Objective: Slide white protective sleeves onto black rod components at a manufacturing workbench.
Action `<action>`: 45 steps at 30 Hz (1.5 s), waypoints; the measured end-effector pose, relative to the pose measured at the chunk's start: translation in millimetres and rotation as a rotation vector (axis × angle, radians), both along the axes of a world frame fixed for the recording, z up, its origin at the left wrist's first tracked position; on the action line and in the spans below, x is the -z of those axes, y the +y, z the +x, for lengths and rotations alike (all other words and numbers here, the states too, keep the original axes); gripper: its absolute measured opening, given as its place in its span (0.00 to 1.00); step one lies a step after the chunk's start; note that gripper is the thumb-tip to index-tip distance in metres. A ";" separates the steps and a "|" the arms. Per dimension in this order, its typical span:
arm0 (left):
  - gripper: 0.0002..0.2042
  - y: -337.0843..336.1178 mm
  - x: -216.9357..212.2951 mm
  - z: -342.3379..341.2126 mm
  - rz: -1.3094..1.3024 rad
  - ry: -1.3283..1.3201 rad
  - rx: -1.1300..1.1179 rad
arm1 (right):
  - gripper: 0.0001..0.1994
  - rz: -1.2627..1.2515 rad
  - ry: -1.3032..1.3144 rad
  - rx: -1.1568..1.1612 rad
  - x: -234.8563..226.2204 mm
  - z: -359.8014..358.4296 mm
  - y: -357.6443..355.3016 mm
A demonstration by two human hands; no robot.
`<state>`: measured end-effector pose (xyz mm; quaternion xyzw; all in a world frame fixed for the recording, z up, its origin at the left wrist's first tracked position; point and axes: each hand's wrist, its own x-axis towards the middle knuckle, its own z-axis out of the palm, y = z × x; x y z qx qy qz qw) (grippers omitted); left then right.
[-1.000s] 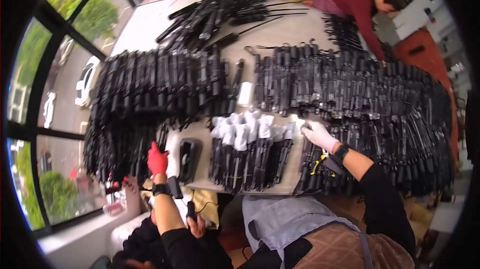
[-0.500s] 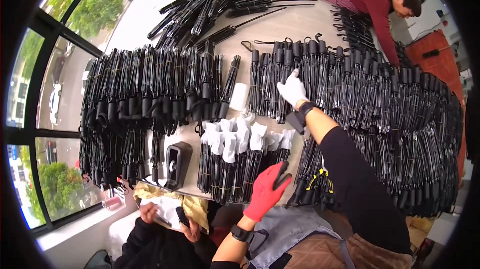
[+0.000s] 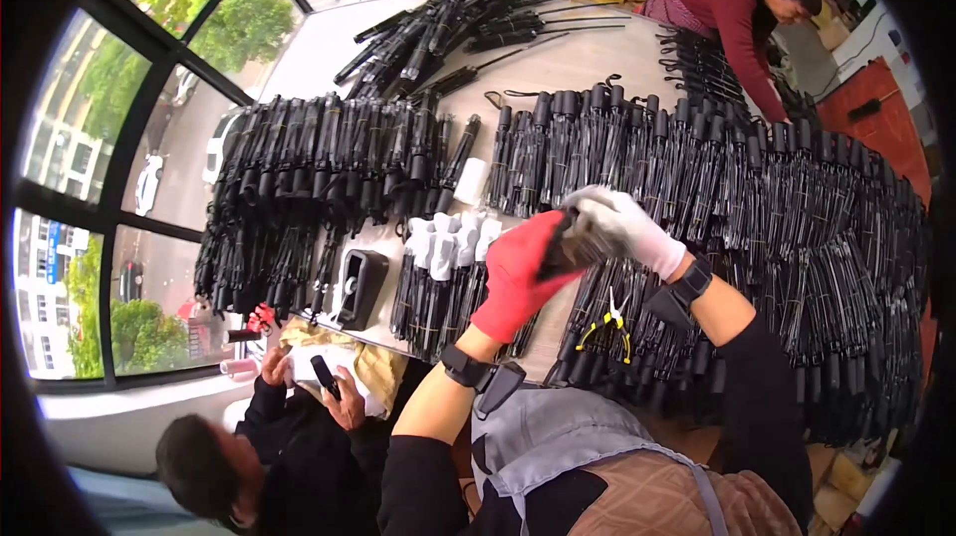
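Note:
My left hand (image 3: 516, 272), in a red glove with a dark palm, meets my right hand (image 3: 629, 229), in a pale glove, above the table. Both are closed around a dark, motion-blurred thing (image 3: 586, 242) whose kind I cannot make out. Beneath and beyond them lie rows of folded black umbrella frames (image 3: 687, 172) with black handles. Left of my red glove stands a bundle of umbrella frames with white wraps (image 3: 443, 245) over their upper ends. Yellow-handled pliers (image 3: 609, 327) rest on the frames below my right hand.
More umbrella frames (image 3: 319, 152) are stacked at the left, with a loose heap (image 3: 448, 23) at the back. A black tape dispenser (image 3: 360, 289) and a white roll (image 3: 471, 181) stand nearby. One person (image 3: 289, 456) sits at lower left holding a black handle; another (image 3: 712, 3) leans over the far right.
My right hand has drawn back from the umbrella frames toward me. My left hand has risen to meet it, and a dark thing now shows between them. The view has shifted.

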<state>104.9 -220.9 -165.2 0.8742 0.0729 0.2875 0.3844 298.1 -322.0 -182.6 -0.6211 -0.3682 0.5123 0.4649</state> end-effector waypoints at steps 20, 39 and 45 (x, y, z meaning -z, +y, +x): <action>0.18 -18.0 -19.1 -16.4 -1.263 -0.354 -0.197 | 0.14 0.040 -0.307 0.297 -36.8 -180.4 -58.4; 0.15 -46.1 75.1 -45.8 -1.648 -0.530 -0.428 | 0.10 -0.279 -0.434 -0.239 8.7 -188.7 -103.0; 0.15 -84.5 77.7 -82.5 -1.924 -0.660 -0.207 | 0.10 -0.455 -0.116 -0.313 15.6 -167.1 -117.1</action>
